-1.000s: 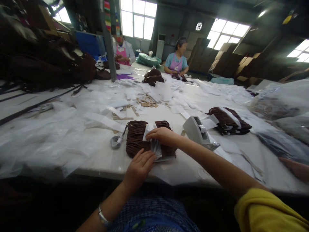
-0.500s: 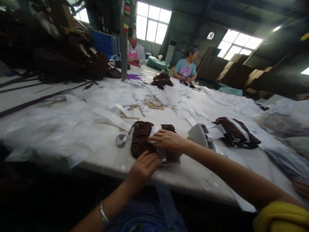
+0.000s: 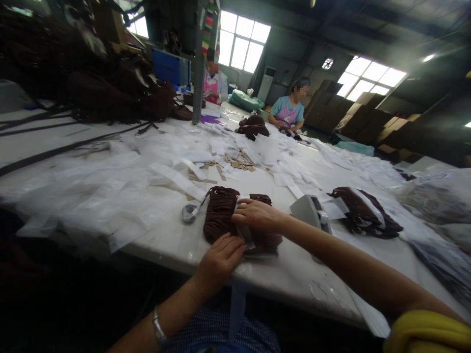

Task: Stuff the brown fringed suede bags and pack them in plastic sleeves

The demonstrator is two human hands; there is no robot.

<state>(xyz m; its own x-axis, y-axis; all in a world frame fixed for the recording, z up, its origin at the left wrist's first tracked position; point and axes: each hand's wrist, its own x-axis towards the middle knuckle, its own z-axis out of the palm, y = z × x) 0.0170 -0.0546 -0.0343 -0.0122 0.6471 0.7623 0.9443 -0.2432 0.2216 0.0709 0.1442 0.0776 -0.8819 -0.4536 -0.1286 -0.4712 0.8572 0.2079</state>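
A dark brown gathered bag (image 3: 220,214) lies near the table's front edge, with a pale strip (image 3: 246,234) across its middle. My right hand (image 3: 255,214) rests on top of the bag, its fingers on the strip. Against the bag's front edge lies my left hand (image 3: 222,255), palm down, fingers stretched side by side. Neither hand is clearly gripping anything. A small wrapped piece (image 3: 190,213) hangs off the bag's left side on a cord. Just right of the bag stands a grey tape dispenser (image 3: 310,213).
A second brown bag with a white band (image 3: 368,212) lies at the right. White sheets (image 3: 110,181) cover the table's left part. Brown bags (image 3: 110,93) are heaped at the back left, near a metal post (image 3: 198,63). Two people work across the table.
The view has shifted slightly, so everything sits a little lower and further right. Both hands stay on the bag, in nearly the same places.
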